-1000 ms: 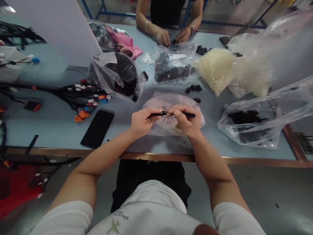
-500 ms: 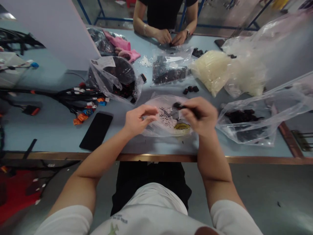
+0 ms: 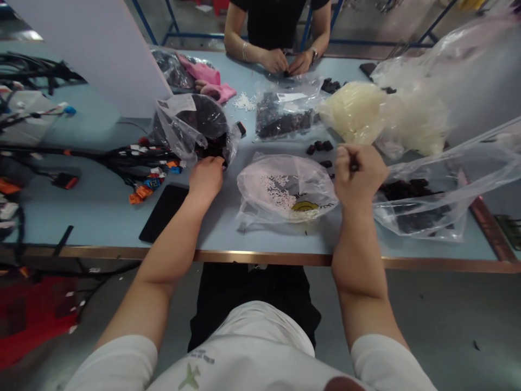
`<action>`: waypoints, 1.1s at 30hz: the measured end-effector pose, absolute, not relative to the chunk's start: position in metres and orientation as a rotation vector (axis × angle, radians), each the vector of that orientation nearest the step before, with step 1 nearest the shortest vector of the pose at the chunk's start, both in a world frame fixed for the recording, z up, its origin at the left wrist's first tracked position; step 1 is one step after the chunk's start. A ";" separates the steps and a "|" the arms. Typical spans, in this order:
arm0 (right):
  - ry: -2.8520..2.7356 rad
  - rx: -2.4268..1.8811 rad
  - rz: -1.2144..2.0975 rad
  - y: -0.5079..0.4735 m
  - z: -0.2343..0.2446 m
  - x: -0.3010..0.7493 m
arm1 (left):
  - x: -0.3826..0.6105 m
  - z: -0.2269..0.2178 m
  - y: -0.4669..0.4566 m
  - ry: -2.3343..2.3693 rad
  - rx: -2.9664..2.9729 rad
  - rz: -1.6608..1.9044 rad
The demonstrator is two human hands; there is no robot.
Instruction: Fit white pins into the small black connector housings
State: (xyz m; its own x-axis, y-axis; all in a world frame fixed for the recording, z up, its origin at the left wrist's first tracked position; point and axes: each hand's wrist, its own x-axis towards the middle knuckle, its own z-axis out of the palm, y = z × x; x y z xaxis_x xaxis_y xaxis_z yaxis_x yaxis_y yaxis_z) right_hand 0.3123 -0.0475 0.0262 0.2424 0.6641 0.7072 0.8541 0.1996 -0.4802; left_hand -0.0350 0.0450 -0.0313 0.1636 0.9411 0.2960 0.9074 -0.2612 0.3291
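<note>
My left hand [image 3: 207,176] is at the mouth of a clear plastic bag [image 3: 173,120] of black parts. Its fingertips are down among the black connector housings [image 3: 214,146], so whether they grip one is hidden. My right hand [image 3: 360,171] is closed in a fist over the table, right of an opened clear bag [image 3: 252,203] holding small white pieces [image 3: 277,190]. A thin dark tip shows by its fingers, but what the hand holds cannot be made out. One black connector housing [image 3: 326,163] lies just left of this hand, near several others [image 3: 319,146].
A phone [image 3: 165,213] lies beside my left forearm, with a wire harness [image 3: 118,160] beyond it. At the right stands an open bag of black parts [image 3: 415,203]. A bag of cream-coloured pieces [image 3: 354,111] lies farther back. Across the table, a co-worker's hands [image 3: 287,61] handle something small.
My left hand has moved left from the bag of white pieces to the bag of black parts. My right hand has moved right, and a black housing now lies on the table beside it.
</note>
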 end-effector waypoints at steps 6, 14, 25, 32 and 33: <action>-2.052 -1.278 0.064 -0.072 0.023 0.260 | -0.026 -0.032 0.049 1.970 2.342 0.524; -2.567 -1.863 0.221 -0.053 0.009 0.245 | -0.022 -0.008 0.033 2.068 2.332 0.428; -2.647 -1.823 0.407 -0.052 0.008 0.240 | 0.006 -0.003 -0.012 0.875 1.628 1.160; -2.547 -1.846 0.422 -0.050 0.008 0.243 | 0.010 0.002 -0.016 0.801 1.441 0.999; -2.517 -1.865 0.428 -0.050 0.009 0.243 | 0.011 0.002 -0.017 0.801 1.424 0.981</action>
